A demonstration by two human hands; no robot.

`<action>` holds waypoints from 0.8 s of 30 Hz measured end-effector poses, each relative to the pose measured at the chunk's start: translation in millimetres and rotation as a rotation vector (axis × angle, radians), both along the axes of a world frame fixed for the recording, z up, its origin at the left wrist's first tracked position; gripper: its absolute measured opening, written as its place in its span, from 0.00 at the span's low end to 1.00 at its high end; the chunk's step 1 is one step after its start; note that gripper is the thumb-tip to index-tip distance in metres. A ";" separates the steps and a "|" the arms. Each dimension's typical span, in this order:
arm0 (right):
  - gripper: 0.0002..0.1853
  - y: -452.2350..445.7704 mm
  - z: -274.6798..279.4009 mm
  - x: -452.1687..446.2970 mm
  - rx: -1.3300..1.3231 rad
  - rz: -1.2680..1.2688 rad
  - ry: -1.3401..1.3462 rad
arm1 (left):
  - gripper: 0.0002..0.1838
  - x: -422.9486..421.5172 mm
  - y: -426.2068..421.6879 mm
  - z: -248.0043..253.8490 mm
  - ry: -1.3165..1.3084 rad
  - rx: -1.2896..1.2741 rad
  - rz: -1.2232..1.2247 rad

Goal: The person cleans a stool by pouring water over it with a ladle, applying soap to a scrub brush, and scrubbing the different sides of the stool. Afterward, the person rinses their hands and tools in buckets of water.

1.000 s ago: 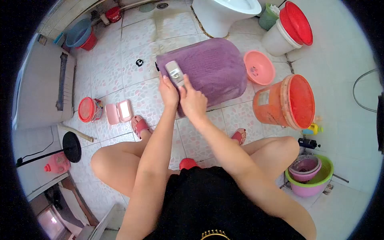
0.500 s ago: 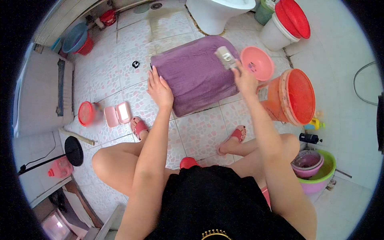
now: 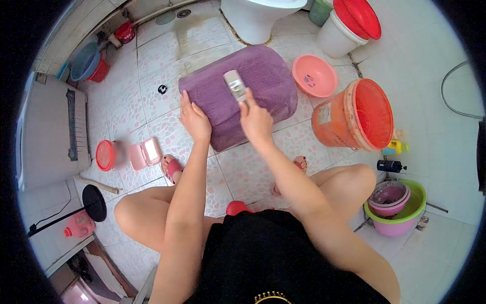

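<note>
A purple fabric-covered block [image 3: 266, 76] lies on the tiled floor in front of my feet. My left hand [image 3: 195, 120] rests on its near left edge, fingers stretched out along the fabric. My right hand [image 3: 256, 119] is closed round the lower end of a pale brush-like tool [image 3: 235, 85], held over the middle of the purple surface. Whether the tool touches the fabric is hard to tell. My fingers hide the tool's lower end.
Right of the block are a pink basin [image 3: 315, 76], an orange bucket [image 3: 354, 115] and a white bucket [image 3: 338, 36]. A toilet [image 3: 255, 20] stands beyond it. Left are an open pink case [image 3: 146, 153] and a red-lidded tub [image 3: 106, 155].
My right hand has swept the tool from the block's left side to its right and back to the middle. My left hand has stayed at the left edge, and the view has shifted slightly.
</note>
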State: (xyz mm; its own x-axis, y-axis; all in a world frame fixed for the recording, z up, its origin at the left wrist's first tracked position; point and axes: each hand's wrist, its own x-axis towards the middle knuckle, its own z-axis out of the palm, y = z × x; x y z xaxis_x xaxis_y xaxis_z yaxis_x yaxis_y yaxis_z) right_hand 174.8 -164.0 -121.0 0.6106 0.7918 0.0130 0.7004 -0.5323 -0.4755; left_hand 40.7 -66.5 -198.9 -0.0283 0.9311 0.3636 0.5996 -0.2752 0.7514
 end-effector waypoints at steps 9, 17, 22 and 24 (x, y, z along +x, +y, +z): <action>0.27 10.2 0.4 -68.0 -0.002 0.242 0.071 | 0.27 -8.2 7.9 -5.5 -0.037 -0.064 -0.077; 0.23 -2.4 1.9 49.0 -0.052 0.192 -0.160 | 0.30 -10.0 -1.4 6.4 0.067 -0.091 -0.068; 0.23 -18.3 3.8 129.8 -0.030 0.001 -0.086 | 0.32 -4.8 -10.8 24.4 -0.125 -0.363 -0.021; 0.24 -25.6 13.4 139.0 -0.058 0.017 -0.132 | 0.33 -7.3 -7.1 5.3 -0.156 -0.271 -0.053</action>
State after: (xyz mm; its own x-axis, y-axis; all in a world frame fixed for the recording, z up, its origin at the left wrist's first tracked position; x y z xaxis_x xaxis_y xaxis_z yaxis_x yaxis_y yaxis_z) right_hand 313.8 -189.6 -107.7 0.5929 0.8039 0.0459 0.7639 -0.5436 -0.3477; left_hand 33.5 -73.5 -193.6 -0.0131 0.9952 0.0973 0.4617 -0.0803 0.8834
